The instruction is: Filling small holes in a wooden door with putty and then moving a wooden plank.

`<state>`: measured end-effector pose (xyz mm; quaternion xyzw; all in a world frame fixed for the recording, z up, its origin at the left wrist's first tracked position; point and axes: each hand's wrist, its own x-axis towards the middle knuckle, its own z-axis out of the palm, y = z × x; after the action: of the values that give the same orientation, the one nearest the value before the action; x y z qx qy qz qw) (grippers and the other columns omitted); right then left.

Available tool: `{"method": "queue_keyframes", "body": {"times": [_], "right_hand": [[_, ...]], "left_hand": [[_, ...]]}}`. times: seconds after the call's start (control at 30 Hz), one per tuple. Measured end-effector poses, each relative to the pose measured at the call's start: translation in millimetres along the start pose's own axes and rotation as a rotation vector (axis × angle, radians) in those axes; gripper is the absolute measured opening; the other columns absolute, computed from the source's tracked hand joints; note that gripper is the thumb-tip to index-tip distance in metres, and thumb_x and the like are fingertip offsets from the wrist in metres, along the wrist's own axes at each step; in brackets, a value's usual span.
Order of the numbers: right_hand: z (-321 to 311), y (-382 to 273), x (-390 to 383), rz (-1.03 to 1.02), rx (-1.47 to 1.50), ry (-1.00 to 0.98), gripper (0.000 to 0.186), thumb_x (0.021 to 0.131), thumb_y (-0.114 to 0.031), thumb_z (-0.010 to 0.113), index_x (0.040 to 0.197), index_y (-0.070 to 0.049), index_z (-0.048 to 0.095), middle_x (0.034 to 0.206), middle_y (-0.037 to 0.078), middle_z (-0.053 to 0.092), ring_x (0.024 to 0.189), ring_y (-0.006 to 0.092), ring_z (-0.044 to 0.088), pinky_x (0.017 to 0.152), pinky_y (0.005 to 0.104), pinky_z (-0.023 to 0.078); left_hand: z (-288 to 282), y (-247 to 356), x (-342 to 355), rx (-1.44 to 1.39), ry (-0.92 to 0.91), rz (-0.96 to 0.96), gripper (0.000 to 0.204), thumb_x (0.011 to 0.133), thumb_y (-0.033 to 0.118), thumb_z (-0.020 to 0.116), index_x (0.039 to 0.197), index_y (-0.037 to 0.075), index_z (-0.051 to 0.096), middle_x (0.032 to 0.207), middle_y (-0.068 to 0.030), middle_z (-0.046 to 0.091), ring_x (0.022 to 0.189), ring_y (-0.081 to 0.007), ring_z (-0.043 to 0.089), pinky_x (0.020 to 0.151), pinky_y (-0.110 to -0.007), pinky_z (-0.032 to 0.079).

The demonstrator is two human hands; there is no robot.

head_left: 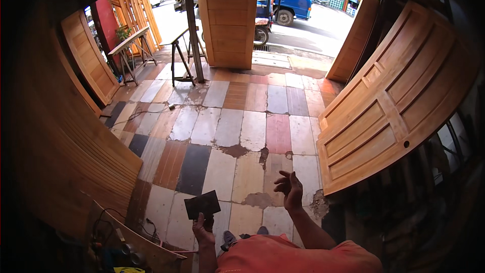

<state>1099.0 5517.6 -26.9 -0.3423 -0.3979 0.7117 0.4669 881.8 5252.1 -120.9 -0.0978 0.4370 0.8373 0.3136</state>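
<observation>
A dark, flat rectangular sheet [202,203] is raised in front of me at the lower middle, gripped in my left hand [203,230] with the thumb on it. To its right, my right hand [290,190] is up in the air, empty, with fingers apart and slightly curled. Below both hands are my shoes [228,238] on the patchwork tiled floor [227,172]; several tiles are cracked or broken.
Wooden doors lean at the right [379,111] and left [91,55]; a wood panel [225,17] stands upright by a post. Trestles [179,58] stand left. Cords and tools [129,247] lie lower left. A blue truck [293,2] is on the street outside.
</observation>
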Motion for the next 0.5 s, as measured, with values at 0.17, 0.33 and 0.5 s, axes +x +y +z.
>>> {"method": "queue_keyframes", "body": {"times": [0.17,0.33,0.5], "right_hand": [[-10.5,-1.7,1.9,-0.013,-0.084,-0.005,0.060,0.111,-0.052,0.041,0.123,0.002,0.065,0.086,0.011,0.072,0.056,0.0161,0.066,0.046,0.0254,0.044],[-6.9,-8.8,-3.5,-0.039,-0.165,-0.069,0.059,0.112,-0.050,0.039,0.123,0.001,0.066,0.085,0.009,0.071,0.044,0.0062,0.043,0.042,0.0226,0.034],[-2.2,-8.4,-4.4,-0.018,-0.126,-0.062,0.059,0.112,-0.050,0.039,0.125,0.001,0.065,0.084,0.008,0.071,0.043,0.0041,0.036,0.042,0.0230,0.031]], "left_hand": [[2.1,-2.5,-3.7,0.021,0.000,0.000,0.019,0.097,0.020,0.073,0.114,0.014,0.067,0.101,-0.0041,0.077,0.082,-0.0163,0.075,0.070,-0.028,0.062],[5.1,-4.2,-2.4,0.030,0.005,0.003,0.019,0.097,0.020,0.073,0.114,0.014,0.067,0.101,-0.0041,0.077,0.082,-0.0167,0.075,0.070,-0.028,0.061],[10.2,-4.5,-1.9,0.007,0.002,0.001,0.018,0.097,0.019,0.073,0.113,0.013,0.067,0.101,-0.0045,0.077,0.083,-0.0171,0.075,0.071,-0.029,0.063]]}}
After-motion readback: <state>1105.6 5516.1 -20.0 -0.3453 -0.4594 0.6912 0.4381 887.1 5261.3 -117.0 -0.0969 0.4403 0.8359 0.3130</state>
